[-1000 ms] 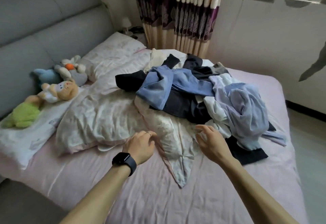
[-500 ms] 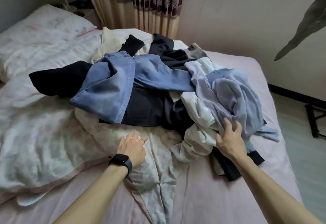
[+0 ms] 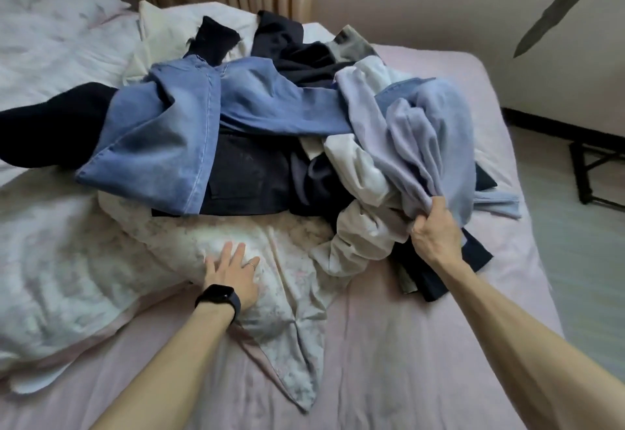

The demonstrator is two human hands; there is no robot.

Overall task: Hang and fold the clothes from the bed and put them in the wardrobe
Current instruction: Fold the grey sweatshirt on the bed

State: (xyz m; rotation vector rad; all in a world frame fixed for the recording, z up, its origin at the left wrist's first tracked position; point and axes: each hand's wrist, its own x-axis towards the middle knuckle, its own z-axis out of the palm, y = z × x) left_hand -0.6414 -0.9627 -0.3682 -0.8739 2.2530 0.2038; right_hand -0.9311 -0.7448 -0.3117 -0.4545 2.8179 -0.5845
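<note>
My right hand [image 3: 436,231] pinches the pale blue top [image 3: 426,138] at 4 o'clock of the clothes pile [image 3: 243,172]. My left hand [image 3: 233,272] rests, fingers [image 3: 230,250] spread, on the quilt [image 3: 101,277]. Tugging may drag the tangled white shirt [image 3: 358,226] off the bed [image 3: 406,362].

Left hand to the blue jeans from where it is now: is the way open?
Probably yes. The left hand lies flat on the duvet, empty, and a leg of the jeans lies uppermost just beyond it, uncovered.
</note>
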